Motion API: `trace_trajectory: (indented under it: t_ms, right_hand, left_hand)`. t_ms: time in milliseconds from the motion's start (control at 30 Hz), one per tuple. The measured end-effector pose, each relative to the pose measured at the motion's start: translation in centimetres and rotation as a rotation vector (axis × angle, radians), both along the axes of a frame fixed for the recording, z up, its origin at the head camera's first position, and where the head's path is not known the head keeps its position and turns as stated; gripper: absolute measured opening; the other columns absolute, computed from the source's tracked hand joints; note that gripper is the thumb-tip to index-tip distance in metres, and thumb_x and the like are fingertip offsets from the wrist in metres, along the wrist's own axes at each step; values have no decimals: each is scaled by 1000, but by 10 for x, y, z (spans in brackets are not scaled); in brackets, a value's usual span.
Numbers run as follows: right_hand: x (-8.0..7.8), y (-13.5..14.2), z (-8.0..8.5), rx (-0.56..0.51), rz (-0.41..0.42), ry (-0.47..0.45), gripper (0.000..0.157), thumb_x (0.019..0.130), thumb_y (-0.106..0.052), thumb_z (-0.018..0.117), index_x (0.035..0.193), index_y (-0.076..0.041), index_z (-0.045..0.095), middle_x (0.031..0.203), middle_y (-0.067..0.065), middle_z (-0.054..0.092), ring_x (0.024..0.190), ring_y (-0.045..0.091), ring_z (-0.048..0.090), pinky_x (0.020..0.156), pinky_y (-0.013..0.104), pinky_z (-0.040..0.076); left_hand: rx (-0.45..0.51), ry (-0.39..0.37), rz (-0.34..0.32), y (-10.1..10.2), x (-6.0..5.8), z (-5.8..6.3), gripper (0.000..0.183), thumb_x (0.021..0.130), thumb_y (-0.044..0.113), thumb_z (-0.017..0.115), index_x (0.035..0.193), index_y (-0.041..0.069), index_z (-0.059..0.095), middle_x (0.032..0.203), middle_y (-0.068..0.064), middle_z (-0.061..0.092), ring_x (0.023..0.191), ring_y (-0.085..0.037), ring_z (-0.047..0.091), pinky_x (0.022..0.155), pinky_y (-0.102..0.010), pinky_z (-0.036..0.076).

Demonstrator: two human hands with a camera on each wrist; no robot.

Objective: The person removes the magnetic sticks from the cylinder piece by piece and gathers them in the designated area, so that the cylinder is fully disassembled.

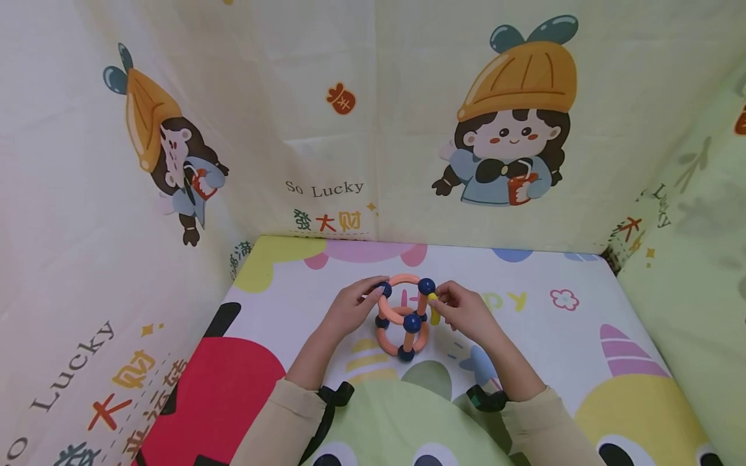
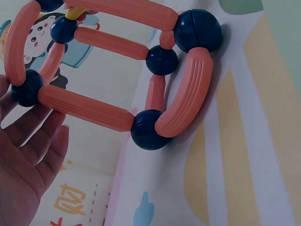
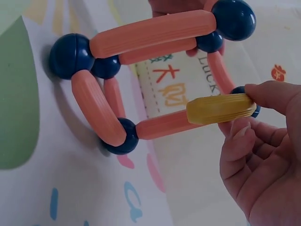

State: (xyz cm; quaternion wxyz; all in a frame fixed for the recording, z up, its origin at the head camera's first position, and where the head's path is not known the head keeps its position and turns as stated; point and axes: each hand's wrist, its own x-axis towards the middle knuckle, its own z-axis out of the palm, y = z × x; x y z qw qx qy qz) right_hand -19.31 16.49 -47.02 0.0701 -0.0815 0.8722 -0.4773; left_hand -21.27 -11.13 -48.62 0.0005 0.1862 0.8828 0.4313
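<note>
A cage-like frame of orange magnetic rods (image 2: 87, 108) and dark blue balls (image 1: 412, 322) stands on the table, with a curved ring at top and bottom and upright rods between. At its upper left, my left hand (image 1: 350, 307) holds a top ball (image 2: 27, 88) between thumb and fingers. My right hand (image 1: 469, 310) pinches one end of a short, slightly curved yellow magnetic rod (image 3: 218, 108) at the frame's right side. That end overlaps the upper right ball in the right wrist view, and the rod's other end points down along an orange upright.
A white table mat (image 1: 513, 336) with bright cartoon prints lies under the frame. Cream printed cloth (image 1: 408, 129) hangs behind and on both sides of the table. Dark straps (image 1: 486, 398) sit around both wrists near the beige sleeves.
</note>
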Motion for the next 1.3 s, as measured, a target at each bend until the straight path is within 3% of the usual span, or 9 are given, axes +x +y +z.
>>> trace_trajectory:
  t_ms: [267, 600, 767, 1133, 1300]
  right_hand:
    - [2, -2, 0, -11, -10, 32, 19, 96, -29, 65, 109, -16, 61, 80, 6, 59, 55, 23, 55, 51, 32, 49]
    - [2, 0, -3, -47, -5, 33, 16, 97, -27, 64, 109, -16, 61, 81, 7, 59, 57, 24, 57, 54, 33, 52]
    - [2, 2, -6, -76, -13, 8, 17, 98, -26, 63, 111, -17, 60, 83, 8, 59, 59, 25, 58, 60, 43, 55]
    - [1, 10, -13, -127, -39, -47, 28, 99, -28, 61, 124, -16, 59, 87, 11, 60, 63, 26, 60, 66, 49, 57]
    - [-2, 23, -16, -202, -60, -100, 35, 98, -33, 62, 127, -13, 56, 97, 14, 61, 72, 26, 64, 71, 42, 59]
  left_hand:
    - [6, -14, 19, 0, 0, -1, 40, 101, 56, 42, 137, 43, 55, 139, 11, 59, 126, -16, 57, 96, -42, 52]
    - [20, -6, 8, 1, 1, 1, 40, 102, 54, 43, 136, 40, 57, 137, 8, 61, 124, -17, 58, 95, -42, 53]
    - [24, -10, 3, 1, 0, -1, 39, 101, 56, 43, 135, 43, 57, 137, 11, 61, 123, -15, 58, 94, -40, 53]
    - [33, -3, 13, 0, -2, -5, 39, 99, 60, 42, 133, 47, 56, 136, 14, 61, 123, -15, 59, 94, -42, 53]
    - [34, -1, 12, -1, -2, -7, 40, 100, 60, 42, 134, 46, 56, 136, 12, 60, 123, -16, 58, 94, -42, 53]
